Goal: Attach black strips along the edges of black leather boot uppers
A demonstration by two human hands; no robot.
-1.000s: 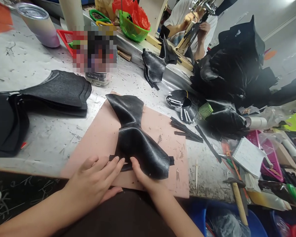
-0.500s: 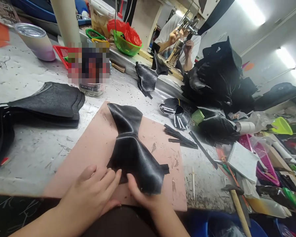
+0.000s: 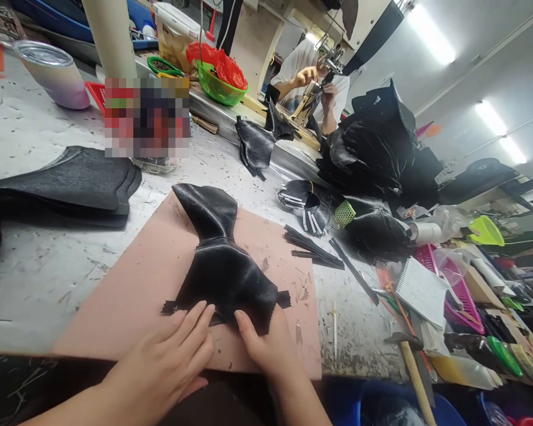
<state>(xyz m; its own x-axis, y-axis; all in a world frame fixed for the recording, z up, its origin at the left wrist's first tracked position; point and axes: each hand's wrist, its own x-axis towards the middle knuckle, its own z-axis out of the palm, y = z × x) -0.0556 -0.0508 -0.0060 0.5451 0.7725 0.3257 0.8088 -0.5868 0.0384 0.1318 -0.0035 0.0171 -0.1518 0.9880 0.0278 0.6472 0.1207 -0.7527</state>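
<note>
A shiny black leather piece (image 3: 224, 275), narrow at its seamed waist and wide at both ends, lies on a pink board (image 3: 111, 302). It looks like a shoe upper. Short black tabs with jagged ends stick out at its lower left and right. The outstretched fingers of my left hand (image 3: 173, 346) lie along its near left edge, close together. My right hand (image 3: 273, 349) grips its near right part, thumb on top and the other fingers partly hidden by the leather.
Stacked black pieces (image 3: 71, 183) lie left. Beyond the board are black strips (image 3: 313, 247) and a banded black roll (image 3: 304, 204). To the right are a thin white stick (image 3: 334, 331), a hammer (image 3: 413, 373) and a notebook (image 3: 421, 290). A co-worker (image 3: 311, 83) sits at a machine behind.
The leather piece now lies flatter, and its left tab has come into view. My left fingers have straightened onto its near edge. My right hand has shifted up slightly along its right side.
</note>
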